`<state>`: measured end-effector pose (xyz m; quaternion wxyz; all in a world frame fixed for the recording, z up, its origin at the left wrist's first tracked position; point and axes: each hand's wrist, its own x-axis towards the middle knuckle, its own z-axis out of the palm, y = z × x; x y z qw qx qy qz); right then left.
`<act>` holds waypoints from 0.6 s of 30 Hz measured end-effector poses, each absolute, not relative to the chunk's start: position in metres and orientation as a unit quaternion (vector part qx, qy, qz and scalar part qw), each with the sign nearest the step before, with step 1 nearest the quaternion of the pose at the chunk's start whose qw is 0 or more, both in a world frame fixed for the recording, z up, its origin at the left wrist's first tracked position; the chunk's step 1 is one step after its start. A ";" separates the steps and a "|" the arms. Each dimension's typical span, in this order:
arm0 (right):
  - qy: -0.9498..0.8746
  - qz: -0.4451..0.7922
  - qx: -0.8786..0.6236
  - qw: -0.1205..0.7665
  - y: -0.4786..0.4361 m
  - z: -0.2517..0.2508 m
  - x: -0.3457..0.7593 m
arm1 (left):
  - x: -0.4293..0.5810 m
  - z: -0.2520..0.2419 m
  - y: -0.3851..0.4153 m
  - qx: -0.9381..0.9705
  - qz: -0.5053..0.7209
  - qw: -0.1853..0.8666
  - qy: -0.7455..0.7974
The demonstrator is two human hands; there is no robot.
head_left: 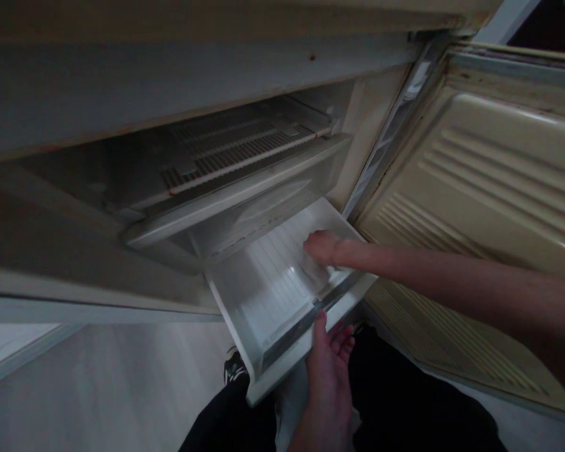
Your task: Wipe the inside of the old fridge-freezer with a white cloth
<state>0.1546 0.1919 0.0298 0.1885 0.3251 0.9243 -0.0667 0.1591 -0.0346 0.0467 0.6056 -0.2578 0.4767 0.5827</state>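
A white freezer drawer (273, 282) with a ribbed floor is pulled out and tilted toward me. My left hand (329, 364) grips its front edge from below, thumb on top and fingers curled underneath. Inside the drawer, my right hand (322, 247) is closed in a fist above the right part of the floor. A pale, blurred patch shows just below that fist; whether it is something held or a reflection is unclear.
Above the drawer are another drawer front (245, 191) and a wire shelf (245, 150) in the freezer compartment. The open freezer door (499, 169) stands to the right, its inner panel ridged. My legs and a shoe (235, 365) are below, on pale flooring (136, 376).
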 end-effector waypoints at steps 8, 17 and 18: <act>0.920 -0.226 0.299 -0.119 0.167 0.005 0.013 | 0.161 0.035 -0.036 -0.259 0.572 0.609 0.485; 0.956 -0.252 0.145 0.043 0.149 -0.003 -0.014 | 0.163 0.030 -0.043 -0.203 0.602 0.631 0.445; 0.963 -0.232 0.109 0.086 0.144 -0.001 -0.004 | 0.163 0.032 -0.042 -0.216 0.594 0.623 0.460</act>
